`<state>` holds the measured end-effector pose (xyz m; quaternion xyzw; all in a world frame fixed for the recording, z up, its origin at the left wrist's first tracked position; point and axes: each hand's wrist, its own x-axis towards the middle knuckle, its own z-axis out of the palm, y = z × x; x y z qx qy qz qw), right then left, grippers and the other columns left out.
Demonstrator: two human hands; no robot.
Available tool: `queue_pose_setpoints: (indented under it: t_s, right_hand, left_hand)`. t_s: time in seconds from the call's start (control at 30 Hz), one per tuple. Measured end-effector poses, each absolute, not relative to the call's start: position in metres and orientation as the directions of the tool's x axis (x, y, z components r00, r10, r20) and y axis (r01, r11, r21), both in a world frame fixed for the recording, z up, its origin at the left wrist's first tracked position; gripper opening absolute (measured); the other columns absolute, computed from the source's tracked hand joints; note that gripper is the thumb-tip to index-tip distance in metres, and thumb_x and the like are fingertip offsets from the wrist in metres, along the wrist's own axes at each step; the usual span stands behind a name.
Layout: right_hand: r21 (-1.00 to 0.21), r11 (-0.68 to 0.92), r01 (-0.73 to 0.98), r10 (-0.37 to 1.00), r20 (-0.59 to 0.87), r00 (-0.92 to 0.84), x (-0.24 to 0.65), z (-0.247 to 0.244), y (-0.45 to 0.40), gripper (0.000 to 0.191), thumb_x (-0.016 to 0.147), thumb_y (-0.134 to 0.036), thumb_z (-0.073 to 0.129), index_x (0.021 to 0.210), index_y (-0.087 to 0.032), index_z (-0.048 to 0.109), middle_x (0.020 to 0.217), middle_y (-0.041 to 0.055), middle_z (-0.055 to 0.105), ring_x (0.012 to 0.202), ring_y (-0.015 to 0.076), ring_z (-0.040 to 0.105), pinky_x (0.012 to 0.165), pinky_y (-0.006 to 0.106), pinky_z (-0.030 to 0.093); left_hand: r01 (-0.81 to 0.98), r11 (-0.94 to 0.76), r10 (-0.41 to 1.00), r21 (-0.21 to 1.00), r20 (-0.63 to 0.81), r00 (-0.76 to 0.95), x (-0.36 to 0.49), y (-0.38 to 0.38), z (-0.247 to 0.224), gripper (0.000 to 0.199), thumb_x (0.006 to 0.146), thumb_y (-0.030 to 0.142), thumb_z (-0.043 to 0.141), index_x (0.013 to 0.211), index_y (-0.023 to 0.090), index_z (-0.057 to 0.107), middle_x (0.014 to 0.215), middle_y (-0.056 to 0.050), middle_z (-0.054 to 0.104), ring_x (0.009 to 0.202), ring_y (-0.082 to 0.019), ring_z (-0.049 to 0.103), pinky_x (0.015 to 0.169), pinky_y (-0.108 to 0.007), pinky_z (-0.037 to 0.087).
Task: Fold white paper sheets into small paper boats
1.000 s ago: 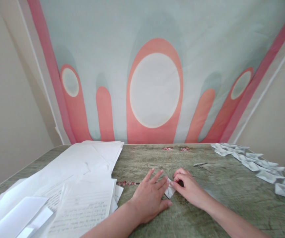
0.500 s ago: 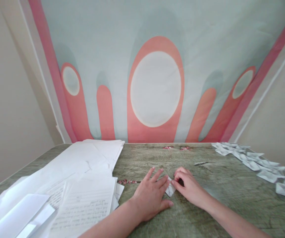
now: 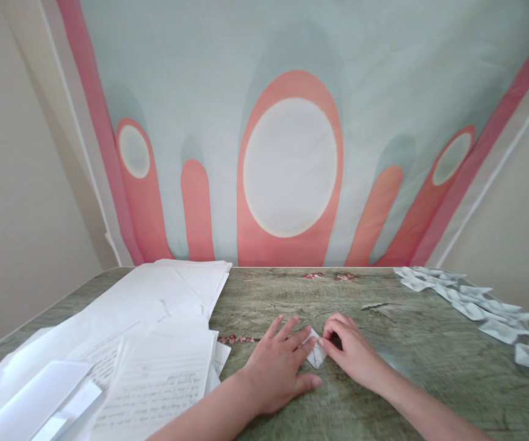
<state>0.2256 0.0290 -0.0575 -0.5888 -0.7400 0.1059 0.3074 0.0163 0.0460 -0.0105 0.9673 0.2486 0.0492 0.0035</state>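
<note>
A small folded white paper (image 3: 315, 355) lies on the wood-patterned table (image 3: 264, 300) between my hands. My left hand (image 3: 280, 364) rests palm down with its fingers spread, and its fingertips lie over the paper's left side. On the other side, my right hand (image 3: 347, 346) pinches the paper's right edge between thumb and index finger, the other fingers curled.
Loose white sheets (image 3: 108, 306), some handwritten, cover the table's left side, with folded white paper (image 3: 38, 401) at the near left. Several folded paper pieces (image 3: 498, 329) line the right edge. A patterned backdrop (image 3: 218, 202) stands behind the table.
The left hand's fingers have shifted slightly left, and a little more of the folded paper shows between the hands. The right hand keeps its pinch.
</note>
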Motion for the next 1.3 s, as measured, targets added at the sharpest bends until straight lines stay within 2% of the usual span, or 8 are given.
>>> queue_pose_setpoints:
  t_s: [0.27, 0.37, 0.53, 0.67, 0.83, 0.97, 1.3]
  right_hand:
    - [-0.495, 0.306, 0.813, 0.923, 0.363, -0.126, 0.224, -0.058, 0.026, 0.003, 0.082, -0.024, 0.051, 0.081, -0.021, 0.052, 0.085, 0.0034, 0.054, 0.084, 0.0204, 0.051, 0.075, 0.034, 0.041]
    - [-0.472, 0.343, 0.812, 0.911, 0.378, -0.165, 0.223, -0.058, 0.023, 0.008, 0.084, -0.024, 0.048, 0.089, -0.023, 0.054, 0.089, 0.0038, 0.055, 0.086, 0.0207, 0.052, 0.077, 0.035, 0.041]
    - [-0.438, 0.363, 0.823, 0.903, 0.384, -0.194, 0.222, -0.056, 0.021, 0.012, 0.086, -0.025, 0.047, 0.093, -0.024, 0.057, 0.090, 0.0037, 0.056, 0.086, 0.0207, 0.053, 0.077, 0.036, 0.042]
    - [-0.421, 0.356, 0.834, 0.904, 0.380, -0.194, 0.221, -0.054, 0.021, 0.013, 0.086, -0.024, 0.047, 0.094, -0.024, 0.058, 0.090, 0.0039, 0.056, 0.086, 0.0210, 0.053, 0.076, 0.036, 0.042]
    - [-0.418, 0.364, 0.832, 0.902, 0.382, -0.203, 0.221, -0.055, 0.022, 0.014, 0.085, -0.024, 0.047, 0.095, -0.024, 0.057, 0.092, 0.0043, 0.057, 0.086, 0.0214, 0.054, 0.076, 0.037, 0.043]
    - [-0.423, 0.371, 0.827, 0.898, 0.390, -0.203, 0.222, -0.057, 0.022, 0.015, 0.086, -0.025, 0.046, 0.095, -0.025, 0.058, 0.092, 0.0050, 0.058, 0.086, 0.0217, 0.054, 0.076, 0.037, 0.043]
    - [-0.410, 0.375, 0.832, 0.897, 0.386, -0.214, 0.222, -0.059, 0.021, 0.014, 0.086, -0.025, 0.047, 0.095, -0.025, 0.058, 0.093, 0.0041, 0.058, 0.086, 0.0211, 0.054, 0.076, 0.037, 0.042]
  left_hand:
    - [0.497, -0.847, 0.512, 0.186, 0.037, 0.858, 0.011, 0.046, -0.017, 0.061, 0.088, 0.060, 0.021, 0.139, 0.027, 0.023, 0.145, -0.001, 0.024, 0.134, -0.026, 0.014, 0.108, -0.045, 0.012]
    - [0.507, -0.839, 0.522, 0.199, 0.025, 0.853, 0.011, 0.045, -0.016, 0.061, 0.088, 0.061, 0.020, 0.140, 0.029, 0.020, 0.146, -0.001, 0.022, 0.135, -0.027, 0.011, 0.107, -0.047, 0.010]
    - [0.522, -0.834, 0.531, 0.178, 0.001, 0.847, 0.010, 0.045, -0.015, 0.060, 0.088, 0.061, 0.019, 0.140, 0.032, 0.016, 0.147, 0.001, 0.018, 0.135, -0.027, 0.009, 0.107, -0.050, 0.011]
    - [0.527, -0.834, 0.538, 0.167, 0.032, 0.842, 0.011, 0.043, -0.013, 0.060, 0.088, 0.061, 0.023, 0.140, 0.030, 0.020, 0.146, 0.000, 0.022, 0.135, -0.027, 0.011, 0.107, -0.050, 0.011]
    - [0.632, -0.771, 0.634, 0.077, 0.008, 0.773, 0.015, 0.032, -0.003, 0.061, 0.087, 0.057, 0.032, 0.134, 0.020, 0.037, 0.143, -0.006, 0.030, 0.134, -0.029, 0.014, 0.108, -0.050, 0.013]
    - [0.690, -0.724, 0.688, 0.014, -0.063, 0.723, 0.018, 0.026, 0.002, 0.060, 0.086, 0.053, 0.038, 0.132, 0.014, 0.040, 0.141, -0.010, 0.031, 0.134, -0.029, 0.016, 0.108, -0.050, 0.014]
    - [0.710, -0.704, 0.709, -0.006, -0.056, 0.703, 0.018, 0.024, 0.000, 0.058, 0.086, 0.054, 0.037, 0.131, 0.017, 0.043, 0.139, -0.010, 0.036, 0.132, -0.029, 0.021, 0.106, -0.047, 0.018]
